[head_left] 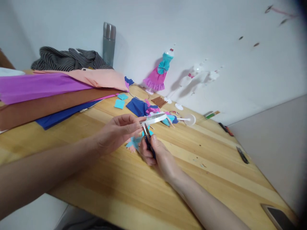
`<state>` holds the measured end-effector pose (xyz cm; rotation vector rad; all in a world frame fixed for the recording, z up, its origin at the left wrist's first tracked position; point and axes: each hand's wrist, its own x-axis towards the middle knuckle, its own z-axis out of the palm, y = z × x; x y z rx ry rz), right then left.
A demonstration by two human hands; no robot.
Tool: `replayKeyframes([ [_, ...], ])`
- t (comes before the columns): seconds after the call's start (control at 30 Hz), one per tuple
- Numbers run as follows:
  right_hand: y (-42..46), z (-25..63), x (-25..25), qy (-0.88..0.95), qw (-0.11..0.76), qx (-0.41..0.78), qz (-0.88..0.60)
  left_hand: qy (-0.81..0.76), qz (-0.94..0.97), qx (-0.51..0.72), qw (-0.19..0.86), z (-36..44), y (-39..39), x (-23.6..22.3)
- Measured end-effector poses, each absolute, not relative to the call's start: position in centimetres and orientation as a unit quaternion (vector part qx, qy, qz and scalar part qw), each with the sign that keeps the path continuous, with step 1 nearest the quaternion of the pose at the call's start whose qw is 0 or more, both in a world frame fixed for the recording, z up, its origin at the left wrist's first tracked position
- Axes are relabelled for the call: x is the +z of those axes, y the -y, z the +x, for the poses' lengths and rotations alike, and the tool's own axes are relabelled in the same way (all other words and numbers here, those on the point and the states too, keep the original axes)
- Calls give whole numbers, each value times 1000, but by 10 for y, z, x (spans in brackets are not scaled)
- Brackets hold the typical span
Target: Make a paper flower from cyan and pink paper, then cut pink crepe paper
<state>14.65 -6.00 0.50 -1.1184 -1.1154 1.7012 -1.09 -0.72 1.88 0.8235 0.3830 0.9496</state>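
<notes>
My left hand (124, 127) is closed on a roll of clear tape (157, 118), which sticks out to the right of its fingers over the table. In my right hand (155, 151) is a pair of scissors (149, 143) with dark handles, its blades pointing up at the tape's near end by my left fingertips. The blades look slightly apart. Behind and below the hands lie cut pieces of light blue and peach paper (133, 143), partly hidden by the right hand. Beyond the tape sits a pile of pink and dark blue crepe paper (137, 107).
Folded purple, brown and blue paper sheets (48, 102) cover the table's left. A flask (109, 43) and striped cloth (69, 59) stand behind. Against the wall are a bottle figure in a pink dress (158, 75) and white bottle figures (195, 72). A cutter (242, 155) and phone (279, 217) lie right.
</notes>
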Motion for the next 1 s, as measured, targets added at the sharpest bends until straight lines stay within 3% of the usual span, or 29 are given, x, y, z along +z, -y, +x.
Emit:
replayKeyframes([
  [0.2, 61, 151, 9, 512, 371, 647, -425, -179, 426, 443, 769, -16, 4, 20],
  [0.37, 55, 169, 25, 543, 534, 476, -439, -199, 464, 434, 746, -18, 5, 20],
  [0.5, 51, 175, 37, 508, 609, 440, -421, -202, 501, 408, 736, -15, 8, 18],
  [0.7, 55, 174, 26, 548, 505, 528, -406, -217, 537, 388, 716, -17, 10, 19],
  [1.0, 69, 173, 33, 711, 405, 395, -418, -222, 526, 405, 714, -17, 9, 21],
])
